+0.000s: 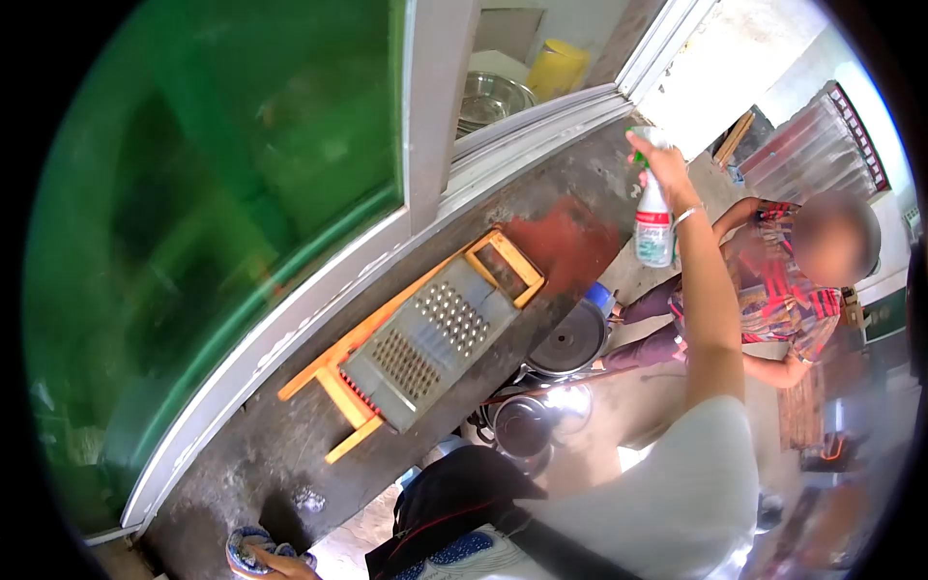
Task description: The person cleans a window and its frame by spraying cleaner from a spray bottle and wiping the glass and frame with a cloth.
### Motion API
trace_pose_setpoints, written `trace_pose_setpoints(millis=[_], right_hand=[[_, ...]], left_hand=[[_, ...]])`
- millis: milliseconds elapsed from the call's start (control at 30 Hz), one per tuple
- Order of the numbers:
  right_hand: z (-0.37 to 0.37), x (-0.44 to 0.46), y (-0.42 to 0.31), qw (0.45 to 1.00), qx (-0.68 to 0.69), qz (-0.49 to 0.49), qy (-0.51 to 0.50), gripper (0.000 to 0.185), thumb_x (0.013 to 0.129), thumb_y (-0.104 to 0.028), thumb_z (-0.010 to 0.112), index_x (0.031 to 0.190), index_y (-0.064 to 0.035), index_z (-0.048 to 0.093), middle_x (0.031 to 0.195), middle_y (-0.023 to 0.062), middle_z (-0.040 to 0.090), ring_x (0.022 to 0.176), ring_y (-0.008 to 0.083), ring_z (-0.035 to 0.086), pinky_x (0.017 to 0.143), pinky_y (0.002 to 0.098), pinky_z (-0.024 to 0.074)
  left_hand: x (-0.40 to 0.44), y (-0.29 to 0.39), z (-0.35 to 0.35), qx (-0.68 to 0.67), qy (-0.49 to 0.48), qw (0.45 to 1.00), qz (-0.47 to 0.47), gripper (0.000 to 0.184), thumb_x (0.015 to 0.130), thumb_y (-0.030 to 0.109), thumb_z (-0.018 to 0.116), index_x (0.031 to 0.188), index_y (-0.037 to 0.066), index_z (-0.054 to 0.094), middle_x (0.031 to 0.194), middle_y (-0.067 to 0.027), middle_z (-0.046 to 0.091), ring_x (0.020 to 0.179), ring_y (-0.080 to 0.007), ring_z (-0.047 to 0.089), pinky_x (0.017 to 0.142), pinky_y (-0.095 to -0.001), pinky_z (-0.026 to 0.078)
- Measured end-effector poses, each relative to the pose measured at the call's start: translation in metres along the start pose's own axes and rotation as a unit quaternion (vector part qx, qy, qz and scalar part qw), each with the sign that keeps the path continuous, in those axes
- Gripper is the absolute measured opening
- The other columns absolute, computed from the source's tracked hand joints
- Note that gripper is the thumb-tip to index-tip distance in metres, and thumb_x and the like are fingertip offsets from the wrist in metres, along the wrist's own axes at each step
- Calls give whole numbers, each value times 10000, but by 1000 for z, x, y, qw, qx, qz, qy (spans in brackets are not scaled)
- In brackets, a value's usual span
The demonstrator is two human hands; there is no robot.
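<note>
My right hand (667, 174) is wrapped round the neck of a spray bottle (653, 227), fingers at its green trigger. The bottle is white with a red and white label and is held up at arm's length. At the lower left edge, my left hand (275, 563) grips a bunched blue and white cloth (249, 549) over the dark ledge. Between the hands a metal grater (425, 338) in a yellow wooden frame lies slanted on the dark ledge (217, 483), touched by neither hand.
A sliding window (406, 126) with green glass borders the ledge; a metal basin (493, 97) and a yellow container (559, 66) show behind it. Another person (773, 280) stands at the right, near a dark round lid (565, 338) and pots (522, 425).
</note>
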State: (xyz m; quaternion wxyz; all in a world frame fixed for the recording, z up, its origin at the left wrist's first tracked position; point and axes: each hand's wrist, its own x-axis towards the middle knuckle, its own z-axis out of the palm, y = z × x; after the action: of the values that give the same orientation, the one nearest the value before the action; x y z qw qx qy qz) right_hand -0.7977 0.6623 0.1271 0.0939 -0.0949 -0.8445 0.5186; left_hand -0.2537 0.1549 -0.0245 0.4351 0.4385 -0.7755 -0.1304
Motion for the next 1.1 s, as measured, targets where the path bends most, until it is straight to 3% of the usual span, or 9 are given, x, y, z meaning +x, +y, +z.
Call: trace_pose_setpoints(millis=[67, 100, 167, 367, 500, 767, 833, 967, 1100], right_hand=[[-3, 43, 5, 998, -57, 12, 20, 469, 755, -413, 773, 769, 36, 636, 683, 81, 624, 426, 122, 501, 388, 282, 410], [-6, 62, 7, 998, -54, 13, 18, 469, 755, -413, 773, 769, 36, 636, 683, 81, 624, 426, 122, 501, 388, 282, 410], [-11, 95, 12, 995, -62, 27, 68, 470, 767, -421, 750, 741, 33, 628, 656, 86, 619, 423, 145, 510, 413, 308, 436], [-17, 145, 21, 991, -87, 42, 94, 460, 790, -411, 707, 672, 27, 629, 602, 95, 601, 440, 173, 540, 460, 329, 464], [-16, 151, 21, 981, -128, 40, 138, 444, 785, -420, 726, 691, -3, 604, 603, 82, 584, 416, 151, 503, 418, 323, 433], [-22, 180, 24, 980, -161, 27, 110, 471, 776, -431, 729, 752, 27, 624, 613, 79, 588, 427, 164, 517, 444, 341, 451], [-23, 193, 29, 976, -184, 20, 113, 549, 802, -512, 635, 588, -6, 643, 514, 87, 586, 519, 197, 604, 610, 332, 481], [-23, 187, 20, 969, -192, 9, 154, 566, 805, -523, 625, 582, -3, 649, 540, 96, 605, 548, 199, 618, 637, 319, 482], [-27, 181, 8, 935, -294, -21, 195, 586, 807, -550, 599, 578, -13, 660, 590, 104, 634, 658, 228, 644, 707, 333, 484]], left_hand=[[1, 10, -1, 45, -10, 999, -6, 334, 990, 218, 459, 1219, -18, 521, 1073, -197, 636, 856, -281, 660, 708, -358, 549], [4, -5, 2, 42, 0, 998, 44, 342, 998, 223, 449, 1222, -28, 512, 1068, -212, 638, 865, -301, 665, 710, -370, 552], [6, -21, 2, 81, 2, 996, 44, 342, 999, 223, 448, 1222, -29, 512, 1067, -212, 639, 865, -303, 665, 709, -371, 552], [13, -31, 5, 156, -1, 987, 30, 343, 1000, 223, 445, 1222, -31, 511, 1064, -214, 640, 864, -310, 667, 709, -375, 553], [13, -38, 6, 178, 7, 984, 32, 343, 1002, 223, 444, 1222, -32, 510, 1062, -215, 641, 863, -314, 667, 708, -378, 553], [10, -59, 1, 217, 15, 976, 29, 344, 1004, 223, 441, 1222, -34, 509, 1058, -216, 643, 861, -323, 669, 707, -383, 554], [7, -59, 0, 222, 16, 975, 23, 344, 1004, 223, 440, 1222, -34, 509, 1057, -217, 644, 861, -324, 669, 707, -384, 554], [8, -35, 7, 186, 28, 982, 20, 347, 1010, 224, 431, 1241, -27, 500, 1071, -226, 641, 871, -334, 669, 716, -392, 554], [9, -36, 10, 156, 32, 986, 43, 351, 1012, 230, 427, 1251, -17, 502, 1123, -215, 628, 912, -314, 661, 746, -383, 547]])
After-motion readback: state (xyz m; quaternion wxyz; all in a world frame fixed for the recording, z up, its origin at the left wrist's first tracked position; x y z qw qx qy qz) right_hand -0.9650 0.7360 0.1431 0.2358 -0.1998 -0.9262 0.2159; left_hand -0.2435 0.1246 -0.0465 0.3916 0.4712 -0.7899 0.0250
